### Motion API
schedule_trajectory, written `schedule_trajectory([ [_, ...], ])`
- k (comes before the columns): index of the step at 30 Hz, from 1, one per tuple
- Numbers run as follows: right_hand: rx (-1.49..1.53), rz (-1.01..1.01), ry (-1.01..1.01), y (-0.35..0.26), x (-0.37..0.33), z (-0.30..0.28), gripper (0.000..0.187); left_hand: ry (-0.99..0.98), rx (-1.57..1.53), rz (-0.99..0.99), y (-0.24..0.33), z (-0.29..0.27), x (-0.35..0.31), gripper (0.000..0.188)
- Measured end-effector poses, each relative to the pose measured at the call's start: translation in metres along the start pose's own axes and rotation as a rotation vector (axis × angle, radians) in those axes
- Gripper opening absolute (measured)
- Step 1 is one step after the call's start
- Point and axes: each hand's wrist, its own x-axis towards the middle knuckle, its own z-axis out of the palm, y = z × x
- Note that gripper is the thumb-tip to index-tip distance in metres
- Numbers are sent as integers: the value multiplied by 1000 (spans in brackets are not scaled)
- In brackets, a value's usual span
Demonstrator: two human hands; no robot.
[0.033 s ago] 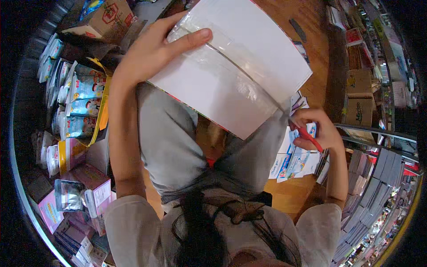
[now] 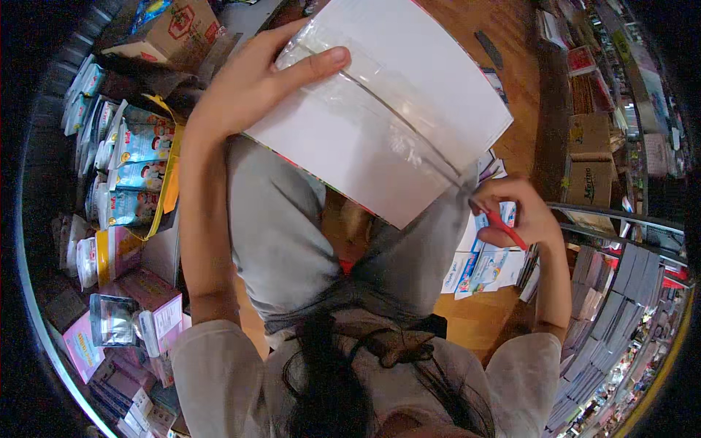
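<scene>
A large white open book (image 2: 332, 139), or a folded white board, rests over my knees. Clear plastic film (image 2: 394, 109) runs along its middle fold. My left hand (image 2: 274, 77) grips the upper left edge, thumb pressed flat on the film and the other fingers hidden beneath. In my right hand (image 2: 522, 212) is a pair of scissors with red handles (image 2: 505, 230). Their blurred blades point at the lower right end of the fold, where the film ends. Whether the blades touch the film I cannot tell.
Blue packets (image 2: 139, 168) stand in a yellow-edged box at left, near a cardboard carton (image 2: 164, 33). Pink and clear packages (image 2: 113, 321) lie below them. Printed white and blue sheets (image 2: 489, 270) lie on the wooden floor at right. Stacked grey booklets (image 2: 610, 314) fill the right side.
My right hand and the scissors have shifted slightly left, closer to the fold's end. My left hand and the white book have barely moved.
</scene>
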Motion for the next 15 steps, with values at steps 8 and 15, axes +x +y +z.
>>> schedule_trajectory([
  [8, 105, 140, 17, -5, -5, -5, 32, -20, -30, -5, -2, -2, 0, 55],
  [15, 75, 93, -6, -10, -6, -13, 26, -84, -86, -108, 4, -1, 3, 57],
])
